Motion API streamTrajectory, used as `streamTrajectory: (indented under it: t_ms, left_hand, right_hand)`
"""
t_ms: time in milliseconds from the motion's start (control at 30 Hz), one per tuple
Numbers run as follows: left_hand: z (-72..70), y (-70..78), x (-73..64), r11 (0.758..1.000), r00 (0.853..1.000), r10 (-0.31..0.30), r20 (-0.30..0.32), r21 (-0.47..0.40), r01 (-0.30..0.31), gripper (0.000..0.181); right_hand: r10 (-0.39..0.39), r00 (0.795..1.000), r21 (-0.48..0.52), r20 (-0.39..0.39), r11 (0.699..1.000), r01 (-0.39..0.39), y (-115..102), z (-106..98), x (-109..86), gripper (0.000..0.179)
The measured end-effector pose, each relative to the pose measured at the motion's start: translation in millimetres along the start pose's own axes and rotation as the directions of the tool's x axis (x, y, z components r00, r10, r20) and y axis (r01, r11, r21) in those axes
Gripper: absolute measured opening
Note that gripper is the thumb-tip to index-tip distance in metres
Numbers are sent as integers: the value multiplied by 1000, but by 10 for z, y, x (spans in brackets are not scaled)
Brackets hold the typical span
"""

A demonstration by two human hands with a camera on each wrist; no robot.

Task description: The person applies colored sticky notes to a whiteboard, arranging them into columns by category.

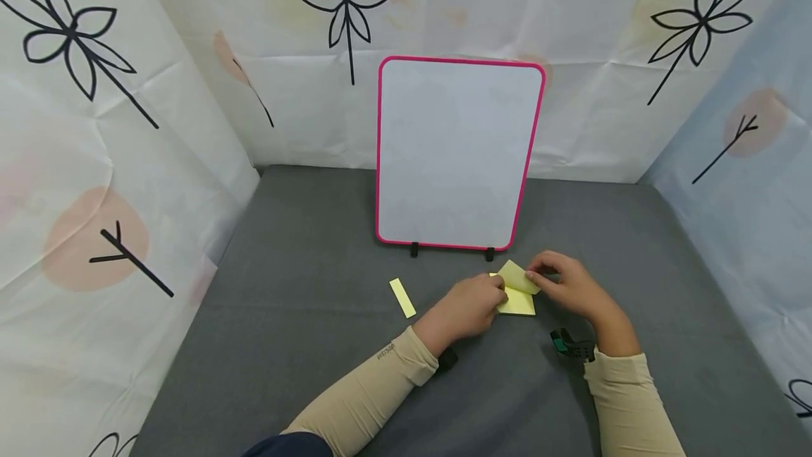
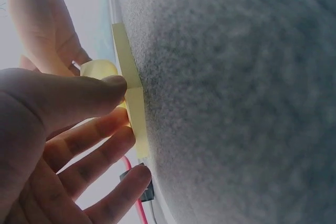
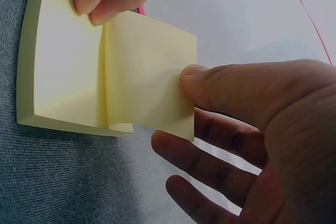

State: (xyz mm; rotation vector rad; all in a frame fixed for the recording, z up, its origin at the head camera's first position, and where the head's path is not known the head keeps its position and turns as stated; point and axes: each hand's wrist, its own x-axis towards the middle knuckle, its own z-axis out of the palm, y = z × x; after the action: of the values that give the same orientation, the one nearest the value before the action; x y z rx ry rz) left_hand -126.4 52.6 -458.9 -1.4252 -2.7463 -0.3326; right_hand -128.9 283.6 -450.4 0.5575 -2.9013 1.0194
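A yellow sticky note pad (image 1: 519, 304) lies on the grey cloth in front of the whiteboard. My left hand (image 1: 469, 304) holds the pad at its left side, thumb and fingers against it. My right hand (image 1: 574, 289) pinches the top sticky note (image 3: 152, 72) by its free edge, thumb on one face and fingers behind. That note is bent up from the pad (image 3: 65, 72), still joined along a fold near my left fingertips (image 3: 97, 14). In the left wrist view, the pad's thick edge (image 2: 137, 121) shows beside my left thumb.
A whiteboard (image 1: 457, 154) with a pink frame stands behind the hands on small black feet (image 1: 414, 250). Left of the hands, a narrow yellow strip (image 1: 402, 298) lies on the grey cloth (image 1: 304, 252). Patterned white fabric (image 1: 298, 111) encloses the back and sides.
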Motion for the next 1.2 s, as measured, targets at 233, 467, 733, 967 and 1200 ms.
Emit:
streamTrajectory:
  t_ms: [233, 467, 733, 967, 1200]
  left_hand:
    - [34, 10, -4, 999, 999, -23, -30, 23, 23, 16]
    - [51, 18, -18, 998, 998, -44, -36, 36, 45, 17]
    - [62, 27, -36, 998, 997, -61, -43, 24, 62, 22]
    - [44, 39, -32, 997, 996, -79, -32, 7, 80, 21]
    - [25, 30, -28, 997, 996, -81, -42, 0, 81, 20]
  right_hand:
    - [-2, 1000, 10, 21, 1000, 2, 5, 1, 8, 7]
    - [-13, 1000, 6, 5, 1000, 13, 0, 1, 23, 8]
    - [-24, 999, -17, -36, 1000, 24, 43, 1, 39, 6]
    - [-38, 996, -38, -85, 999, 35, 82, -34, 34, 5]
    - [14, 992, -87, -126, 996, -25, 134, -101, -5, 5]
